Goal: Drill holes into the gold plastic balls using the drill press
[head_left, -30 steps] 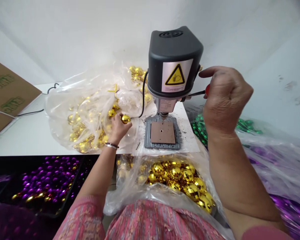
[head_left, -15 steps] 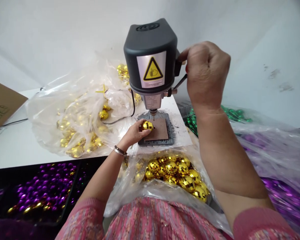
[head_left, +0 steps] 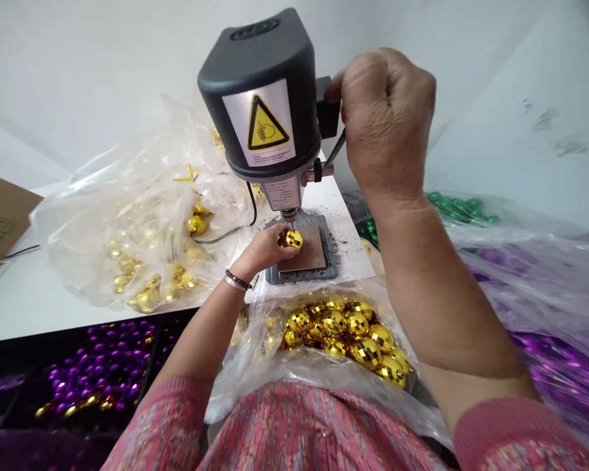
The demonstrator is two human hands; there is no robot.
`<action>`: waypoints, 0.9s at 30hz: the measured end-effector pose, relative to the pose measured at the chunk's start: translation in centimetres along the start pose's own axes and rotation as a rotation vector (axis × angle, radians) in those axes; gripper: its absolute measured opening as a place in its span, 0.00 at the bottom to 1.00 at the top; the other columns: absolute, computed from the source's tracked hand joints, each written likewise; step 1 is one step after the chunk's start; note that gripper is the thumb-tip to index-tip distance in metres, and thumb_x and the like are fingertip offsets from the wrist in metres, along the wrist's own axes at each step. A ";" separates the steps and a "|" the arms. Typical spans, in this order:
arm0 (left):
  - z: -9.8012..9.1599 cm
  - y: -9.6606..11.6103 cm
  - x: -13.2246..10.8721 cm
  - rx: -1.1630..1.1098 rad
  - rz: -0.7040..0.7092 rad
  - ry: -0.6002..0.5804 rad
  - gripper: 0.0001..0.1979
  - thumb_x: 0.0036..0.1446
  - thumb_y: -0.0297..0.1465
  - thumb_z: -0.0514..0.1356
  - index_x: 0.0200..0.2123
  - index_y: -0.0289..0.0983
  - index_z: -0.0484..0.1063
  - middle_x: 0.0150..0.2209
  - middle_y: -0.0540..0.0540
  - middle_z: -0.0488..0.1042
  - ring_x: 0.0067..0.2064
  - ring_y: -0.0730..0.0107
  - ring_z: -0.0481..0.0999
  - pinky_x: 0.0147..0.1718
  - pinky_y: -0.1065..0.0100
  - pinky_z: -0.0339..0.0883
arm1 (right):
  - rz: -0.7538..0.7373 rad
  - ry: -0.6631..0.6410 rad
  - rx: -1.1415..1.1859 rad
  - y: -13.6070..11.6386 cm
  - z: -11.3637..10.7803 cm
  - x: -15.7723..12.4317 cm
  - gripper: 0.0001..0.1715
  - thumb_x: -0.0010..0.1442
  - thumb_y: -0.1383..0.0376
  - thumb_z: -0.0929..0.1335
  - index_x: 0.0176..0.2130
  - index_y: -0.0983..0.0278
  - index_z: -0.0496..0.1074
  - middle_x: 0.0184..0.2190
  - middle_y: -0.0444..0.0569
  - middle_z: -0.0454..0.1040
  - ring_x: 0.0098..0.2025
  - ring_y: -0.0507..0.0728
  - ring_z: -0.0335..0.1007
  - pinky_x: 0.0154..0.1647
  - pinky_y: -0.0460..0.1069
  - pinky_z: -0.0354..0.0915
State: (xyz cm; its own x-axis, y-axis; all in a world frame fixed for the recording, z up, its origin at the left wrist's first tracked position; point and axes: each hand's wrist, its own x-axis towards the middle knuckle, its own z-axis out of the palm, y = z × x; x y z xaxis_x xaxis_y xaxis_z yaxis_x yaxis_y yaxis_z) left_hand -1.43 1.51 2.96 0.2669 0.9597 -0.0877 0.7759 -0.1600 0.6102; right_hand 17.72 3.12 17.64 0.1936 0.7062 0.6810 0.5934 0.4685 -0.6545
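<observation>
A gold faceted ball point(head_left: 293, 239) is gripped in my left hand point(head_left: 269, 247), directly under the bit of a small drill press point(head_left: 255, 91). The bit's tip meets or nearly meets the top of the ball; I cannot tell which. Beneath the ball lies a brown board point(head_left: 307, 252) on the press's grey base point(head_left: 330, 245), with dark shavings around it. My right hand point(head_left: 390, 121) is closed around the press's feed lever point(head_left: 334, 149), at the right side of the machine's head.
An open plastic bag of gold balls point(head_left: 334, 324) lies in front of me. Another clear bag point(head_left: 103, 222) with gold balls covers the table's left side. A black tray point(head_left: 98, 366) holds purple beads. Bags of green point(head_left: 461, 208) and purple beads point(head_left: 559, 366) are at right, a cardboard box point(head_left: 10, 219) far left.
My left hand has shifted the gold ball under the drill bit. My right hand stays on the lever. The view has shifted, so the press appears further left and higher.
</observation>
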 end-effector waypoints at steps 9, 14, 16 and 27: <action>1.7 -1.0 0.6 -0.219 -0.069 -0.021 0.33 0.44 0.34 0.72 0.56 0.35 0.75 0.41 0.47 0.81 0.41 0.63 0.78 0.44 0.65 0.72 | 0.099 0.016 0.161 -0.8 -0.6 -0.7 0.19 0.68 0.68 0.60 0.30 0.71 0.74 0.22 0.38 0.60 0.30 0.44 0.58 0.37 0.45 0.55; 2.1 -1.1 0.4 -0.290 -0.078 -0.013 0.38 0.44 0.32 0.73 0.61 0.35 0.73 0.46 0.44 0.81 0.46 0.59 0.79 0.52 0.62 0.72 | -0.087 0.077 0.250 0.3 -1.1 -3.7 0.17 0.62 0.66 0.62 0.36 0.70 0.79 0.20 0.39 0.61 0.25 0.44 0.57 0.34 0.45 0.60; 2.2 -1.2 0.4 -0.302 -0.079 -0.008 0.40 0.44 0.33 0.73 0.62 0.34 0.72 0.46 0.43 0.81 0.47 0.59 0.79 0.53 0.61 0.72 | -0.096 0.084 0.186 0.7 -1.4 -5.2 0.17 0.60 0.68 0.61 0.39 0.66 0.79 0.22 0.40 0.66 0.23 0.45 0.57 0.33 0.45 0.62; 2.2 -1.3 0.2 -0.295 -0.043 -0.009 0.31 0.47 0.33 0.71 0.56 0.35 0.75 0.45 0.48 0.81 0.44 0.64 0.78 0.46 0.67 0.73 | -0.281 0.100 -0.051 3.3 -0.9 -9.3 0.20 0.65 0.67 0.59 0.48 0.61 0.75 0.37 0.46 0.78 0.36 0.51 0.72 0.46 0.51 0.72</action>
State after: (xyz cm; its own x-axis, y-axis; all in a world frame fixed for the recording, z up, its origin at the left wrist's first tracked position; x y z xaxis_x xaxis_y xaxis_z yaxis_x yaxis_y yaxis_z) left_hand -1.12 1.40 0.46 0.2435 0.9619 -0.1244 0.5870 -0.0441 0.8084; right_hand 18.60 -2.35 9.42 0.0908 0.4960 0.8636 0.6727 0.6088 -0.4204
